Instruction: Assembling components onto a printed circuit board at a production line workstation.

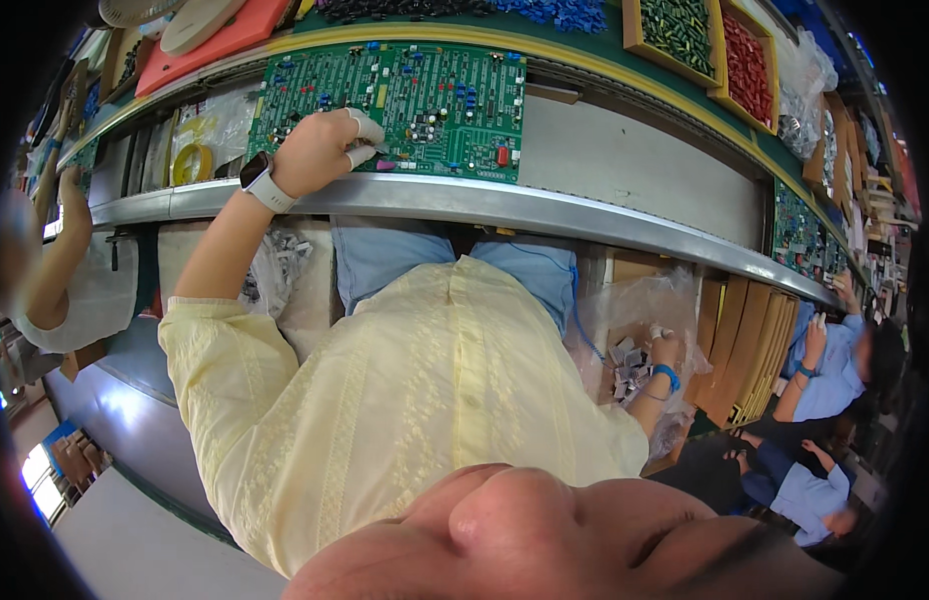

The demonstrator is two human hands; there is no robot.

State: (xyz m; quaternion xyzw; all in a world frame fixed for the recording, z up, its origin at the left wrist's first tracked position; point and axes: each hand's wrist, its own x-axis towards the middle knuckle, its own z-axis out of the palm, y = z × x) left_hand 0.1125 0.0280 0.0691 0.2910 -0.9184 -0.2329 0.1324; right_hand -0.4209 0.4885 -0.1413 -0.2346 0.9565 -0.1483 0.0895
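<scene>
Left hand [320, 150], fingertips capped white, pinching a small part closed against large green populated circuit board [425, 95] on grey tabletop [625, 165]. Best pressed straight down, gently. Right hand [668, 350] inside clear plastic bag of parts [645, 305]; grip unclear.

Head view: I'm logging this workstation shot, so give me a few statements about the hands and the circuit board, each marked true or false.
1. The left hand rests on the green circuit board. True.
2. The right hand is also on the board. False: it reaches into a clear plastic bag of small parts beside the lap.
3. A white watch sits on the left wrist. True.
4. The right wrist is bare. False: it wears a blue band.
</scene>
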